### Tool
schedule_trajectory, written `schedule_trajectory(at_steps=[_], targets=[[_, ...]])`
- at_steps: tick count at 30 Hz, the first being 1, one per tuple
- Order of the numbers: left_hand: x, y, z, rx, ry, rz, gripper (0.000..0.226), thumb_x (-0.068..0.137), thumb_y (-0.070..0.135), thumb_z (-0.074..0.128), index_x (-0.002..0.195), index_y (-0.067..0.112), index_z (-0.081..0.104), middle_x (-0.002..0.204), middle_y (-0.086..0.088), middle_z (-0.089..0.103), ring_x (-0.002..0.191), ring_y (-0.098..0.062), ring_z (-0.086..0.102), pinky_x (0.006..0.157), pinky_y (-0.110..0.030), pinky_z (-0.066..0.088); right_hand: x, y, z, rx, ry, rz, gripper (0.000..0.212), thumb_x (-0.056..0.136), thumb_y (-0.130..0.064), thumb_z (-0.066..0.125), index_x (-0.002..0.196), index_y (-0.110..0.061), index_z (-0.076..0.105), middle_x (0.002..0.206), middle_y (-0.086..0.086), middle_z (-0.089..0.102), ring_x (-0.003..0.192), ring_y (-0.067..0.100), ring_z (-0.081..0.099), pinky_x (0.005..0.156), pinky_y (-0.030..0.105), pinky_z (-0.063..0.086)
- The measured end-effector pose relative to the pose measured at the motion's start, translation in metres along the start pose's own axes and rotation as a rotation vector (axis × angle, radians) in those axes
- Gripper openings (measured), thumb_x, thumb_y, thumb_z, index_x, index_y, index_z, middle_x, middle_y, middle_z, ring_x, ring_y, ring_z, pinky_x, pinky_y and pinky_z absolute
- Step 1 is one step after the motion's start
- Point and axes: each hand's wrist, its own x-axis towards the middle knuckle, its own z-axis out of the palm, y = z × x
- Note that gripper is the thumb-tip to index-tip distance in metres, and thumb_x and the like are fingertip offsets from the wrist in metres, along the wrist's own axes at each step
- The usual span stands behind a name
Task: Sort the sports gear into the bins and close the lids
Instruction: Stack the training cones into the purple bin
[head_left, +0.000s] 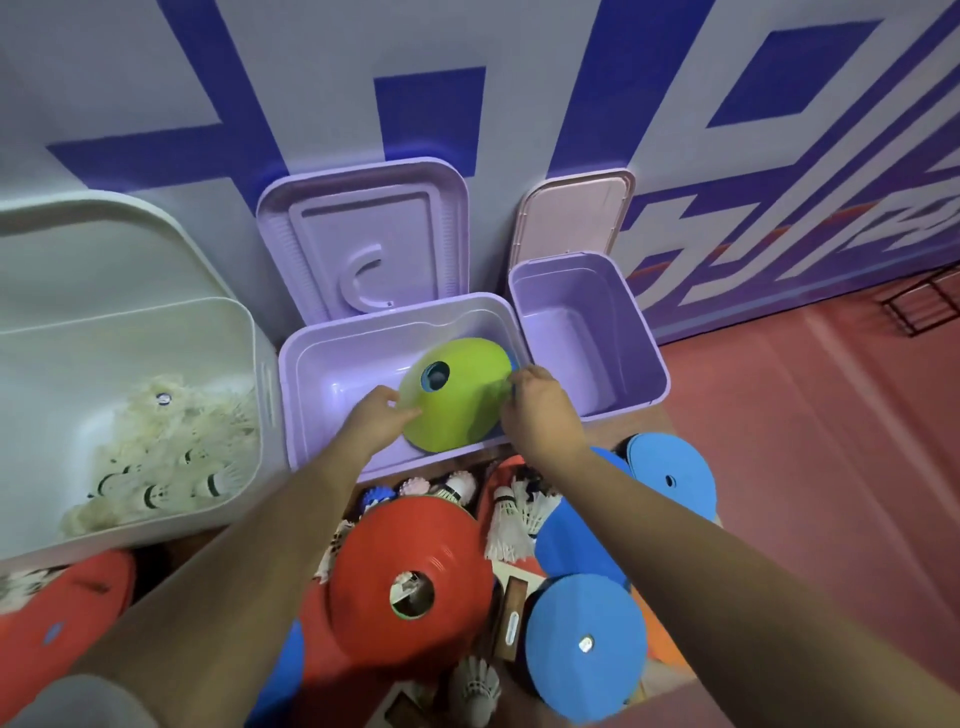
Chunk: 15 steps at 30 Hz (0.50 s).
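A lime-green disc cone with a blue one under it hangs tilted over the middle purple bin. My left hand pinches its left rim and my right hand grips its right rim. The purple lid stands open against the wall. A smaller purple bin with a raised pink lid sits to the right. The white bin on the left holds several shuttlecocks. Red cones, blue cones and loose shuttlecocks lie below.
A wall with blue and white pattern stands right behind the bins. Red floor spreads to the right. A dark wire rack sits at the far right by the wall. Small spiky balls lie among the loose gear.
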Motion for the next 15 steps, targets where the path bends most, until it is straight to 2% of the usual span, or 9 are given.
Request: schedule_trajectory(at_steps=[2, 3, 6, 8, 11, 13, 15], targets=[[-0.020, 0.010, -0.004, -0.004, 0.075, 0.026, 0.038, 0.088, 0.026, 0.064, 0.122, 0.011, 0.056, 0.118, -0.005, 0.057, 0.103, -0.022, 0.053, 0.082, -0.027, 0.038, -0.008, 0.006, -0.010, 0.103, 0.035, 0.017, 0.007, 0.079, -0.001, 0.050, 0.078, -0.003, 0.056, 0.085, 0.016, 0.054, 0.080, 0.036, 0.054, 0.062, 0.035, 0.036], [-0.032, 0.013, -0.005, -0.024, 0.114, 0.049, 0.032, 0.088, 0.023, 0.062, 0.117, 0.011, 0.058, 0.112, -0.004, 0.059, 0.097, -0.020, 0.054, 0.080, -0.027, 0.038, -0.013, 0.009, -0.015, 0.145, 0.036, -0.005, 0.008, 0.081, -0.004, 0.050, 0.080, -0.002, 0.058, 0.086, 0.016, 0.055, 0.081, 0.035, 0.054, 0.064, 0.033, 0.036], [-0.077, 0.021, 0.001, -0.141, 0.231, 0.135, 0.019, 0.087, 0.018, 0.062, 0.105, 0.014, 0.062, 0.096, -0.001, 0.062, 0.088, -0.019, 0.057, 0.074, -0.026, 0.038, -0.034, 0.018, -0.035, 0.260, 0.026, -0.076, 0.026, 0.089, -0.012, 0.054, 0.109, -0.001, 0.066, 0.112, 0.014, 0.064, 0.101, 0.028, 0.060, 0.083, 0.035, 0.047], [-0.113, 0.021, 0.014, -0.200, 0.323, 0.174, 0.014, 0.087, 0.014, 0.061, 0.101, 0.013, 0.063, 0.090, 0.001, 0.062, 0.083, -0.015, 0.057, 0.073, -0.025, 0.038, -0.056, 0.028, -0.048, 0.336, 0.029, -0.116, 0.027, 0.090, -0.014, 0.054, 0.112, -0.002, 0.065, 0.115, 0.012, 0.063, 0.105, 0.026, 0.060, 0.091, 0.037, 0.047], [-0.166, 0.019, 0.044, -0.224, 0.410, 0.193, 0.008, 0.089, 0.012, 0.059, 0.092, 0.015, 0.065, 0.079, 0.003, 0.062, 0.073, -0.012, 0.056, 0.069, -0.024, 0.039, -0.092, 0.054, -0.057, 0.380, 0.020, -0.128, 0.025, 0.091, -0.019, 0.055, 0.111, -0.005, 0.063, 0.108, 0.009, 0.063, 0.101, 0.023, 0.060, 0.087, 0.038, 0.049], [-0.199, 0.014, 0.072, -0.267, 0.416, 0.151, 0.014, 0.089, 0.013, 0.058, 0.080, 0.024, 0.061, 0.072, 0.004, 0.062, 0.063, -0.011, 0.055, 0.061, -0.025, 0.040, -0.117, 0.078, -0.056, 0.398, 0.005, -0.128, 0.021, 0.091, -0.018, 0.058, 0.104, -0.002, 0.063, 0.101, 0.011, 0.064, 0.094, 0.026, 0.060, 0.080, 0.043, 0.051], [-0.225, 0.004, 0.102, -0.280, 0.389, 0.104, 0.016, 0.090, 0.015, 0.058, 0.078, 0.025, 0.061, 0.074, 0.003, 0.065, 0.064, -0.012, 0.058, 0.059, -0.025, 0.041, -0.137, 0.101, -0.047, 0.387, -0.043, -0.114, 0.020, 0.089, -0.015, 0.060, 0.099, 0.002, 0.062, 0.097, 0.016, 0.063, 0.093, 0.030, 0.059, 0.080, 0.048, 0.049]])
